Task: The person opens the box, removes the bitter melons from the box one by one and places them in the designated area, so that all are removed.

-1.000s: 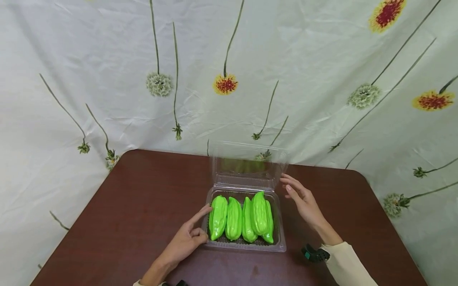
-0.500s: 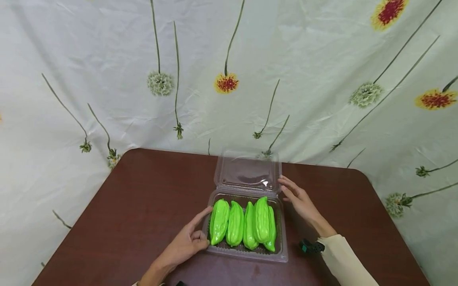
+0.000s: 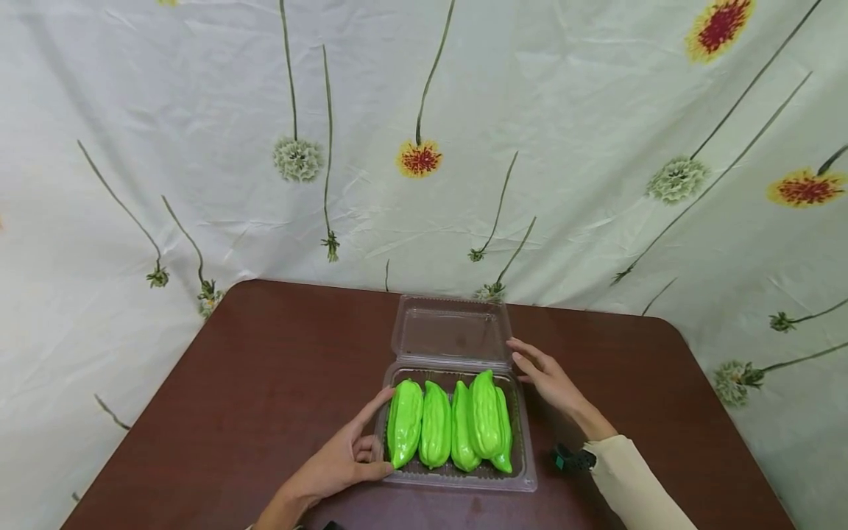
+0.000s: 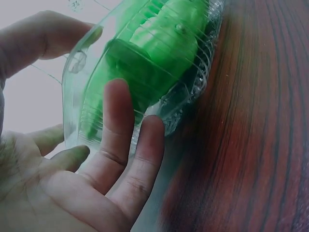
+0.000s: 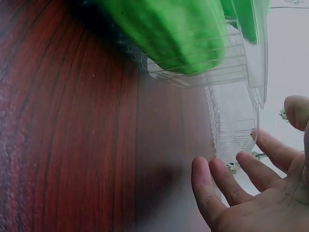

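Observation:
A clear plastic clamshell container (image 3: pixel 457 482) stands on the table with its lid (image 3: pixel 452 331) folded back flat behind it. Several glossy, ridged, bright green vegetables (image 3: pixel 486 416) lie side by side in the base, one on top of others at the right. My left hand (image 3: pixel 339 458) is at the container's left side, thumb at the front corner and index finger along the rim; in the left wrist view its fingers (image 4: pixel 118 113) rest against the side wall. Beside the hinge, my right hand (image 3: pixel 553 384) has its fingertips at the lid's right edge (image 5: pixel 251 140), fingers spread.
The dark red-brown wooden table (image 3: pixel 278 368) has rounded far corners. Right behind it hangs a pale cloth (image 3: pixel 583 184) printed with flowers. A dark band (image 3: pixel 573 459) circles my right wrist.
The lid has swung back from nearly upright to lying flat behind the base. My right hand has followed it slightly down and left. The container sits slightly nearer; my left hand stays beside it.

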`<act>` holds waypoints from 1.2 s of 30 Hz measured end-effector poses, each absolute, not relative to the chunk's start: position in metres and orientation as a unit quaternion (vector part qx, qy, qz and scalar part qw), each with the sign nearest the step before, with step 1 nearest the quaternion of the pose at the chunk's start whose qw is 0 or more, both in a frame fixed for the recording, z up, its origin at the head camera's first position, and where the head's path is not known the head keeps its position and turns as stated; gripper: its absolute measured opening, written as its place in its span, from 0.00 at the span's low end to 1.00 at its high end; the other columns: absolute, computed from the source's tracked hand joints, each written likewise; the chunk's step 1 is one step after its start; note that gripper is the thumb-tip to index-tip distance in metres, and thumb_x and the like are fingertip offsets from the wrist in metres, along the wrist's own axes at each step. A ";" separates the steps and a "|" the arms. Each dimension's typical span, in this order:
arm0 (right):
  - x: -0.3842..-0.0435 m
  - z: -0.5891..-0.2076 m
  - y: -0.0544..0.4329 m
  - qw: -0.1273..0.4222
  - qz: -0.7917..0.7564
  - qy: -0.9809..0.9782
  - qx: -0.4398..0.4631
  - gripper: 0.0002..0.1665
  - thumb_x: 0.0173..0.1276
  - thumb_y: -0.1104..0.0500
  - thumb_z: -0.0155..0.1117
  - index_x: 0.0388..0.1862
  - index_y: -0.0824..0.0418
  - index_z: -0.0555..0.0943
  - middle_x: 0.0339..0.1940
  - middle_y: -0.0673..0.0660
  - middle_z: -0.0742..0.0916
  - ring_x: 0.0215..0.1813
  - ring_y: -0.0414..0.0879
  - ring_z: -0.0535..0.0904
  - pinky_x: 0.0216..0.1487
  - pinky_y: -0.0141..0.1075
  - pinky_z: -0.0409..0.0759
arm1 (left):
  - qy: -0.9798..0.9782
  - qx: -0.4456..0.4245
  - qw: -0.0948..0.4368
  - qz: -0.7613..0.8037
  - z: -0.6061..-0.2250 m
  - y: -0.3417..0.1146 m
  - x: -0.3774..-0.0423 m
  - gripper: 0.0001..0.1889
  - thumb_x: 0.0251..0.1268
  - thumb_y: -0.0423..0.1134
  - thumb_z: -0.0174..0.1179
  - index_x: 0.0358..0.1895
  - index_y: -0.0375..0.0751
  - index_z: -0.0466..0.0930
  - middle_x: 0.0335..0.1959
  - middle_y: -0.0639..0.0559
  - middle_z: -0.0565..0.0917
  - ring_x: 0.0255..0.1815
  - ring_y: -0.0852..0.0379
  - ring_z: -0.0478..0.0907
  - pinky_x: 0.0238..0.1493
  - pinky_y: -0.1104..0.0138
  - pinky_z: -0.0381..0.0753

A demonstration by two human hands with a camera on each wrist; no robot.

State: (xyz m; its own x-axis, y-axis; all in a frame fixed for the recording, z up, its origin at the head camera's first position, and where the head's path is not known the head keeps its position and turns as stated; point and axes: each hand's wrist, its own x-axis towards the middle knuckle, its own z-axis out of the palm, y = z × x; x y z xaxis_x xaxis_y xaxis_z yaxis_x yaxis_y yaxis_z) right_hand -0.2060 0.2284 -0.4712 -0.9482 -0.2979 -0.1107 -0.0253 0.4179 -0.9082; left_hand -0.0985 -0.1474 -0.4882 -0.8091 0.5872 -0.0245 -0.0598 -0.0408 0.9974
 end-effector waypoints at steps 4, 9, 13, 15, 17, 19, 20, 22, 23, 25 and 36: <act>-0.205 -0.471 0.228 0.120 -0.527 0.835 -0.102 0.32 0.82 0.46 0.48 0.78 0.58 0.63 0.81 0.62 0.61 0.77 0.62 0.61 0.66 0.55 0.74 | 0.653 0.204 0.235 0.691 -0.492 -0.148 -0.100 0.56 0.62 0.29 0.67 0.83 0.52 0.34 0.67 0.45 0.65 0.32 0.66 0.75 0.36 0.73 0.77; -0.205 -0.469 0.227 0.096 -0.514 0.846 -0.108 0.31 0.81 0.47 0.49 0.77 0.58 0.65 0.80 0.62 0.64 0.76 0.62 0.63 0.66 0.57 0.73 | 0.646 0.213 0.239 0.693 -0.494 -0.148 -0.101 0.56 0.62 0.29 0.67 0.83 0.52 0.32 0.33 0.51 0.75 0.31 0.66 0.75 0.36 0.73 0.77; -0.203 -0.467 0.227 0.061 -0.491 0.861 -0.119 0.30 0.81 0.48 0.50 0.76 0.59 0.67 0.80 0.63 0.64 0.78 0.63 0.59 0.70 0.63 0.65 | 0.646 0.210 0.240 0.693 -0.496 -0.148 -0.101 0.56 0.63 0.29 0.67 0.83 0.54 0.33 0.31 0.53 0.75 0.30 0.66 0.75 0.36 0.73 0.77; -0.201 -0.465 0.227 0.046 -0.481 0.866 -0.128 0.29 0.81 0.49 0.51 0.75 0.60 0.67 0.80 0.63 0.64 0.79 0.62 0.56 0.70 0.65 0.62 | 0.646 0.212 0.240 0.693 -0.497 -0.148 -0.101 0.56 0.63 0.29 0.67 0.83 0.54 0.33 0.30 0.53 0.75 0.30 0.66 0.75 0.36 0.72 0.77; -0.198 -0.461 0.226 0.036 -0.474 0.869 -0.139 0.29 0.81 0.49 0.51 0.75 0.59 0.68 0.80 0.63 0.63 0.79 0.62 0.56 0.70 0.66 0.62 | 0.646 0.213 0.239 0.693 -0.497 -0.148 -0.101 0.56 0.63 0.29 0.67 0.83 0.54 0.34 0.29 0.53 0.75 0.30 0.66 0.75 0.37 0.72 0.77; -0.194 -0.457 0.223 0.027 -0.472 0.868 -0.152 0.28 0.80 0.50 0.52 0.75 0.58 0.69 0.80 0.63 0.64 0.79 0.62 0.57 0.69 0.66 0.63 | 0.647 0.213 0.238 0.693 -0.498 -0.148 -0.101 0.55 0.63 0.29 0.67 0.83 0.54 0.35 0.30 0.54 0.75 0.30 0.66 0.75 0.37 0.72 0.77; -0.191 -0.454 0.222 0.024 -0.471 0.868 -0.159 0.28 0.80 0.50 0.52 0.74 0.57 0.69 0.79 0.63 0.65 0.78 0.63 0.59 0.69 0.65 0.64 | 0.648 0.212 0.238 0.692 -0.498 -0.149 -0.101 0.55 0.62 0.29 0.67 0.82 0.54 0.36 0.30 0.54 0.75 0.30 0.67 0.75 0.37 0.72 0.77; -0.186 -0.449 0.219 0.019 -0.466 0.867 -0.176 0.27 0.80 0.51 0.53 0.74 0.55 0.70 0.78 0.63 0.66 0.76 0.64 0.62 0.67 0.63 0.67 | 0.648 0.212 0.237 0.692 -0.498 -0.148 -0.101 0.55 0.62 0.29 0.67 0.82 0.55 0.36 0.30 0.54 0.75 0.30 0.66 0.75 0.37 0.72 0.77; -0.184 -0.447 0.217 0.018 -0.463 0.867 -0.186 0.26 0.80 0.51 0.53 0.74 0.54 0.70 0.78 0.63 0.67 0.74 0.64 0.64 0.66 0.61 0.70 | 0.648 0.211 0.237 0.692 -0.498 -0.149 -0.101 0.55 0.62 0.29 0.67 0.82 0.55 0.36 0.31 0.54 0.75 0.30 0.66 0.75 0.37 0.72 0.77; -0.178 -0.442 0.214 0.019 -0.461 0.863 -0.205 0.26 0.80 0.53 0.53 0.74 0.54 0.70 0.77 0.63 0.67 0.71 0.65 0.67 0.61 0.54 0.75 | 0.649 0.210 0.238 0.692 -0.498 -0.149 -0.101 0.55 0.62 0.30 0.67 0.82 0.56 0.37 0.30 0.53 0.76 0.30 0.66 0.75 0.37 0.72 0.77; -0.151 -0.428 0.198 0.034 -0.442 0.854 -0.272 0.25 0.79 0.56 0.55 0.73 0.54 0.71 0.76 0.58 0.66 0.66 0.59 0.71 0.54 0.40 0.77 | 0.639 0.218 0.241 0.697 -0.501 -0.150 -0.101 0.55 0.63 0.28 0.67 0.82 0.56 0.36 0.29 0.53 0.76 0.31 0.66 0.76 0.39 0.72 0.78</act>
